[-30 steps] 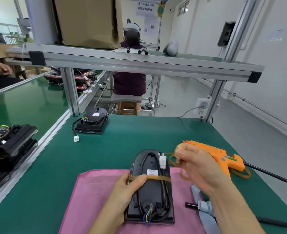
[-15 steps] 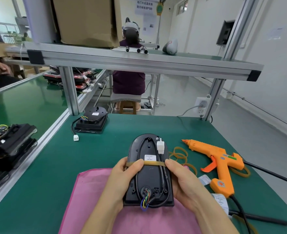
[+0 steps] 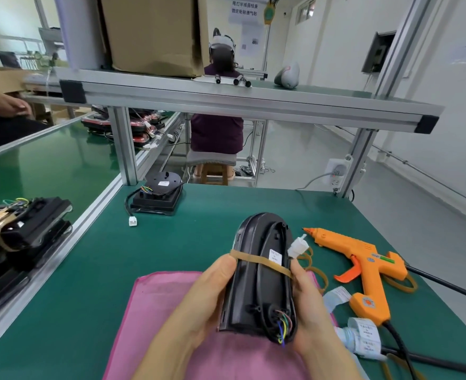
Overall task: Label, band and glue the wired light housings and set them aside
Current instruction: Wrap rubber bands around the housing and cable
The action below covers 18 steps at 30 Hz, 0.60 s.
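- Head view, nearest the desk's front edge: a pink cloth lies flat, and both hands hold the light housing raised above it, tilted onto its side. Half a second ago it lay flat on the cloth under both hands, so it has just been lifted.
- The left hand wraps the housing's left flank with the thumb pressed on the rubber band; the right hand clasps the right flank, fingers closed against the shell.
- The band now runs across the housing's back and over its black cable, beside the white label. A second ago the right hand was off the housing, holding a band near the glue gun. Labelling and banding look done on this unit; gluing appears to be what remains.
- The white connector sticks out at the housing's right; coloured wires enter its near end.
- Toward the right edge, loose bands and a label roll lie near the orange glue gun, which lies untouched.
- Toward the far left corner sits another housing, labelled, its cable trailing loose; I see no band on it.
- Beyond the left edge, banded housings are stacked, likely the set-aside pile.
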Motion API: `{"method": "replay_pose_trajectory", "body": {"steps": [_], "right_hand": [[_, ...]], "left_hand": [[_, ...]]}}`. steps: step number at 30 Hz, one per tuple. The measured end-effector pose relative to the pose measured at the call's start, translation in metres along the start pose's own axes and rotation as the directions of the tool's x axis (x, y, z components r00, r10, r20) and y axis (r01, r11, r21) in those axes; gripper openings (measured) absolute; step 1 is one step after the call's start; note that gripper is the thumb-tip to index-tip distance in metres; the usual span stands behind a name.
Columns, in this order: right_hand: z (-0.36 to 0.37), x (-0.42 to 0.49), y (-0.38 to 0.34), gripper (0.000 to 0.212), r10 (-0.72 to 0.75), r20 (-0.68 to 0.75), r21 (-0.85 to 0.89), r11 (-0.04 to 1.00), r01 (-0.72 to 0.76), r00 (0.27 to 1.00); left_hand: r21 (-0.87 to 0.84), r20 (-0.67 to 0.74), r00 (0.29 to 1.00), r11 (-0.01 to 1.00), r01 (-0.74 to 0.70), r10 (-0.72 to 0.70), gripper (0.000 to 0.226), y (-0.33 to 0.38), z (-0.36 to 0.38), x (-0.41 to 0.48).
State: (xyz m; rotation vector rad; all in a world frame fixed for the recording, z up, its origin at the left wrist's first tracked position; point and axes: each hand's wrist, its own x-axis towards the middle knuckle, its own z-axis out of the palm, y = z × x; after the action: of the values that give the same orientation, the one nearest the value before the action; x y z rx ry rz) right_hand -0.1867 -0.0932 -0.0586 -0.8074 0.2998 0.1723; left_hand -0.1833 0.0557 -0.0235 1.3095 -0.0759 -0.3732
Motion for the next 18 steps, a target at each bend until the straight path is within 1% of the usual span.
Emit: {"method": "replay_pose_trajectory", "body": {"steps": [1,2,3,4,5,6,7,8,9,11,14,15,16,17,18], "right_hand": [[0.002,0.0,0.002,0.057,0.01,0.01,0.011,1.0,-0.01,1.0],[0.004,0.0,0.003,0.057,0.013,0.023,0.019,1.0,-0.014,1.0],[0.005,0.001,0.004,0.055,0.009,0.031,0.031,0.999,-0.01,0.999],[0.006,0.001,0.006,0.054,0.002,0.032,0.045,0.999,-0.003,0.999],[0.007,0.002,0.007,0.053,-0.006,0.028,0.06,0.998,0.004,1.0],[0.007,0.003,0.008,0.054,-0.016,0.028,0.077,0.997,0.014,0.999],[0.007,0.003,0.009,0.055,-0.026,0.028,0.09,0.996,0.023,0.999],[0.008,0.003,0.009,0.055,-0.032,0.03,0.097,0.995,0.029,0.999],[0.008,0.003,0.01,0.057,-0.035,0.03,0.104,0.994,0.032,0.999],[0.007,0.003,0.009,0.061,-0.025,0.037,0.144,0.989,0.02,0.999],[0.007,0.004,0.01,0.064,-0.005,0.02,0.165,0.986,0.001,1.0],[0.007,0.004,0.01,0.064,0.004,0.005,0.16,0.987,-0.005,1.0],[0.008,0.003,0.009,0.064,0.009,-0.001,0.151,0.989,-0.009,1.0],[0.009,0.003,0.009,0.064,0.011,-0.009,0.143,0.99,-0.009,1.0],[0.01,0.003,0.01,0.063,0.013,-0.019,0.136,0.991,-0.011,1.0]], "left_hand": [[0.073,0.026,0.998,0.995,-0.066,0.064,0.036,-0.002,-0.002,-0.001],[0.081,0.083,0.989,0.988,-0.133,0.126,0.041,-0.004,-0.006,0.004],[-0.05,0.028,0.984,0.984,-0.173,0.174,0.046,0.001,-0.007,0.001],[-0.18,-0.045,0.986,0.969,-0.167,0.162,0.05,0.005,-0.006,0.004],[-0.256,-0.073,0.987,0.954,-0.158,0.144,0.051,0.007,-0.004,0.003],[-0.237,-0.102,0.988,0.962,-0.136,0.114,0.049,0.007,-0.003,0.007],[-0.197,-0.111,0.988,0.972,-0.13,0.11,0.041,0.003,0.0,0.006],[-0.173,-0.1,0.99,0.978,-0.116,0.1,0.027,0.001,0.006,0.007],[-0.188,-0.089,0.99,0.974,-0.125,0.11,0.013,0.003,0.011,0.001],[-0.296,-0.064,0.982,0.936,-0.187,0.176,0.024,-0.008,0.005,0.0],[-0.334,-0.131,0.972,0.914,-0.23,0.197,0.032,-0.022,0.001,0.013],[-0.352,-0.147,0.971,0.908,-0.229,0.188,0.037,-0.023,-0.001,0.016],[-0.354,-0.148,0.974,0.91,-0.216,0.173,0.037,-0.023,-0.002,0.017],[-0.367,-0.144,0.98,0.912,-0.183,0.139,0.036,-0.023,-0.003,0.017],[-0.382,-0.128,0.987,0.914,-0.135,0.092,0.044,-0.024,-0.004,0.017]]}}
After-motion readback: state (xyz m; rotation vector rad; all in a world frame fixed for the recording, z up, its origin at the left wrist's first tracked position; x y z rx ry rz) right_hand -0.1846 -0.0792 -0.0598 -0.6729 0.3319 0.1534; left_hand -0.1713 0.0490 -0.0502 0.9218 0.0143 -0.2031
